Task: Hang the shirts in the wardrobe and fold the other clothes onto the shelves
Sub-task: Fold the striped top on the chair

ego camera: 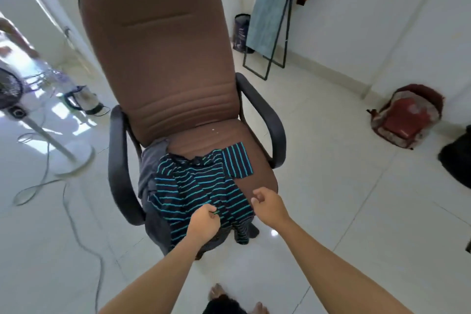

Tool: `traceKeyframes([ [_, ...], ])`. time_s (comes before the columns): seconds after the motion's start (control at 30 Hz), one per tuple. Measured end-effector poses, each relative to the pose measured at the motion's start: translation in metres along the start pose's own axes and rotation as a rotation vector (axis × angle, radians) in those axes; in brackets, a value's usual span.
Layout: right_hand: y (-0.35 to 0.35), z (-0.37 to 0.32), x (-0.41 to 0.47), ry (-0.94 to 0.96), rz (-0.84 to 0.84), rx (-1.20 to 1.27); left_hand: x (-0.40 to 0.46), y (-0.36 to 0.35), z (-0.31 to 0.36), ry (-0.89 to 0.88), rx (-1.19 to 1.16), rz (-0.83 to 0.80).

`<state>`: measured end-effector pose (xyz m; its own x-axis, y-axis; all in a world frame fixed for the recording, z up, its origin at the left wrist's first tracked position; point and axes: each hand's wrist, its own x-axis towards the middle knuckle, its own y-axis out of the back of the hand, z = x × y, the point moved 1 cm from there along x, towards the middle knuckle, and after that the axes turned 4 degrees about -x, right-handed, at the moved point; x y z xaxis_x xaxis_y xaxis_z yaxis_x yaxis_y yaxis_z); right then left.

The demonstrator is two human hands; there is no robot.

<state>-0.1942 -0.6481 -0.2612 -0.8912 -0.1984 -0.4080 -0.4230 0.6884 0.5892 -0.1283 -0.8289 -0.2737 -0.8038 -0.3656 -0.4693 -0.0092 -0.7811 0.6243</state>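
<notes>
Navy, teal-striped shirt point(201, 191) lies on the brown chair point(163, 58) seat, hem hanging off the front. Left hand point(204, 224) pinches its cloth; right hand point(270, 208), fingers curled on nothing, hovers just beside. Grey garment point(150, 160) lies underneath, leftward.

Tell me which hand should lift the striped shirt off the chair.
Left. The left hand already pinches the striped shirt near its hem; the right hand hovers curled beside it, holding nothing.

Bright daylight from left; soft, edges warped.
</notes>
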Motion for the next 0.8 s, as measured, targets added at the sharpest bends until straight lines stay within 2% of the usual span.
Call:
traceKeyframes([
  [0.23,-0.046,-0.042,0.067,0.119,-0.199,-0.168,0.053,0.045,-0.036,0.147,-0.08,0.027],
  [0.6,-0.119,-0.096,0.224,0.092,-0.405,-0.417,0.205,0.108,-0.064,0.261,-0.115,0.008],
  [0.8,-0.156,-0.105,0.298,0.11,-0.395,-0.577,0.274,0.118,-0.091,0.214,0.167,0.134],
])
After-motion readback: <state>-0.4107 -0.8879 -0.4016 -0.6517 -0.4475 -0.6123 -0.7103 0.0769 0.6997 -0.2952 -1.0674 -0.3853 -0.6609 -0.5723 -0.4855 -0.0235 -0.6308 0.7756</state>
